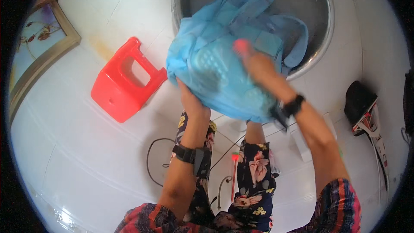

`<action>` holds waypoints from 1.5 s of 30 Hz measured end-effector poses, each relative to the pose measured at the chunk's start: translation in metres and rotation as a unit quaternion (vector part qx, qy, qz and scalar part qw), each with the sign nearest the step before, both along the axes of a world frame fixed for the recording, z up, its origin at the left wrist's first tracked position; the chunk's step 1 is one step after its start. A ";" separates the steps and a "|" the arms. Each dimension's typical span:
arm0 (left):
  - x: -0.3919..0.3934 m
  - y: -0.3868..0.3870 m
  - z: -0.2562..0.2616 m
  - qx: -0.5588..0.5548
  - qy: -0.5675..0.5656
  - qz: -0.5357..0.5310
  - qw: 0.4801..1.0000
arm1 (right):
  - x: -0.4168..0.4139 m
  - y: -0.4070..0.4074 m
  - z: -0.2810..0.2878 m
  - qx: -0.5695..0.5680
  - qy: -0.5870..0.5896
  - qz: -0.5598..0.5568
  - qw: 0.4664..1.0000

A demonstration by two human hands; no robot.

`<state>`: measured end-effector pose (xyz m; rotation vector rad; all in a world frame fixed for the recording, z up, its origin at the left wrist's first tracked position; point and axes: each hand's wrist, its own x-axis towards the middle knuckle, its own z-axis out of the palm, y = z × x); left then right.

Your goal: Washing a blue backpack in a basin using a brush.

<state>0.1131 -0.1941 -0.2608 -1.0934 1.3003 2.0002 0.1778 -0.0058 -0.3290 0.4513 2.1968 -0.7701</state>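
A light-blue fabric bag (207, 84) with wide straps (299, 38) is held partly over a round metal basin (328, 35), its straps hanging inside the rim. My left hand (192, 102) grips the bag's lower left edge, some fingers hidden behind the cloth. Over the bag's upper face, my blurred right hand (262, 71) is closed around a small pink-red object (242, 47), which looks like a brush, though blur hides its exact form. The cloth shows a dark patch and a pale raised or printed pattern in the middle.
A cut red plastic jug (116, 84) with a handle lies left of the basin. Framed pictures (45, 48) lean at far left. A thin black cable (148, 158) and a red stick (233, 178) lie near my legs. A black-and-white object (364, 113) stands at right.
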 end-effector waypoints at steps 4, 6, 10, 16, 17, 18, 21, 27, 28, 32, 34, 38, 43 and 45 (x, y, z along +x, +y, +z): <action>0.001 -0.011 -0.001 0.000 0.020 -0.019 1.000 | -0.029 -0.072 0.097 -0.060 0.009 -0.012 0.998; -0.001 -0.008 0.003 -0.003 0.002 -0.015 1.000 | -0.020 -0.065 0.048 -0.071 0.019 -0.007 0.997; 0.001 0.023 0.005 -0.004 -0.037 0.004 0.999 | 0.032 0.055 -0.065 0.107 0.051 0.005 0.993; -0.001 -0.012 0.008 -0.035 0.001 -0.014 0.999 | 0.068 0.026 -0.002 0.021 -0.080 -0.062 0.995; 0.006 -0.022 -0.001 -0.045 0.019 -0.025 0.999 | 0.083 0.022 0.009 -0.014 -0.070 -0.076 0.995; 0.022 -0.027 -0.011 -0.046 0.047 -0.068 0.996 | 0.093 0.018 0.015 -0.005 -0.023 -0.109 0.994; 0.079 -0.014 -0.007 -0.184 -0.092 -0.093 0.974 | 0.111 0.009 0.005 0.034 0.002 -0.173 0.984; 0.102 -0.002 0.016 -0.089 -0.193 -0.160 0.964 | 0.099 0.000 -0.003 0.069 -0.010 -0.174 0.982; 0.103 -0.001 0.018 -0.082 -0.198 -0.175 0.961 | 0.098 0.001 -0.004 0.058 -0.007 -0.181 0.982; 0.106 0.000 0.014 -0.081 -0.156 -0.200 0.964 | 0.100 0.003 -0.006 0.060 0.016 -0.183 0.981; 0.108 0.004 0.016 -0.103 -0.107 -0.236 0.960 | 0.102 -0.001 -0.008 0.070 0.036 -0.170 0.982; 0.083 0.003 -0.005 -0.073 -0.101 -0.184 0.975 | 0.083 -0.008 0.001 0.084 -0.026 -0.185 0.979; 0.077 0.016 -0.020 -0.080 -0.092 -0.204 0.971 | 0.094 0.005 -0.013 0.083 0.149 -0.163 0.972; 0.069 0.017 -0.024 -0.100 -0.065 -0.218 0.969 | 0.095 0.009 -0.022 0.042 0.158 -0.201 0.966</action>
